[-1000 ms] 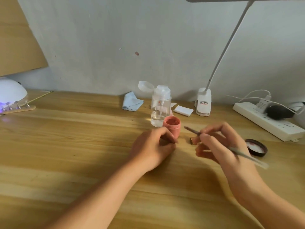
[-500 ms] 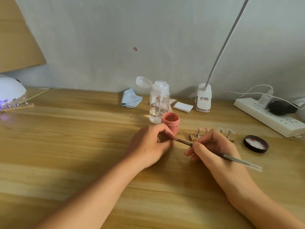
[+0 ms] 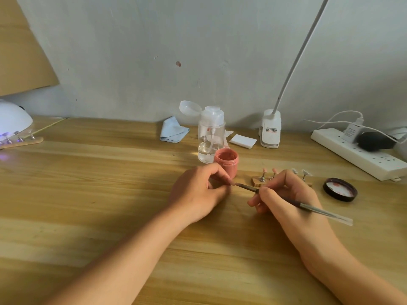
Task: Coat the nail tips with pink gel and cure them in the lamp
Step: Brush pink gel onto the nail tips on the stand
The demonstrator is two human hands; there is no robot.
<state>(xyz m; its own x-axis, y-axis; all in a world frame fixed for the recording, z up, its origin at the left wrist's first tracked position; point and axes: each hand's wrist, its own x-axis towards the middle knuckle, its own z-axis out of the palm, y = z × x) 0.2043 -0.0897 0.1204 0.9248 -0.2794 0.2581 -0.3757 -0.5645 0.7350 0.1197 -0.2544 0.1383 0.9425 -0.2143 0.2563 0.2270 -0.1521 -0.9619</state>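
Grey wall backs a wooden table [image 3: 110, 183] that carries all items. We count one open pink gel jar [image 3: 226, 162], one brush [image 3: 247, 188], one black lid [image 3: 340, 189] lying inside-up, one clear pump bottle [image 3: 211, 137], one blue cloth [image 3: 174, 129], one clip lamp [image 3: 270, 128], one power strip [image 3: 356, 153] and one white curing lamp [image 3: 13, 122] at the far left edge.

We count two wooden holders. The first holder [image 3: 256, 180] lies right of the jar, partly hidden by the right grip [image 3: 293, 199]. It shows four pins: the two left ones carry pink tips, the two right ones pale tips. The second holder [image 3: 22, 142] lies just in front of the curing lamp.

The left grip [image 3: 198, 194] rests on the table just near of the jar, fingers curled. Thumb and forefinger pinch a small pinkish piece [image 3: 230, 183], mostly hidden by the fingers. The right grip pinches the brush like a pen, with the handle pointing right and near. The bristle end touches the pinkish piece at the left fingertips. The jar stands just beyond that contact point, touching neither grip as far as we can tell.
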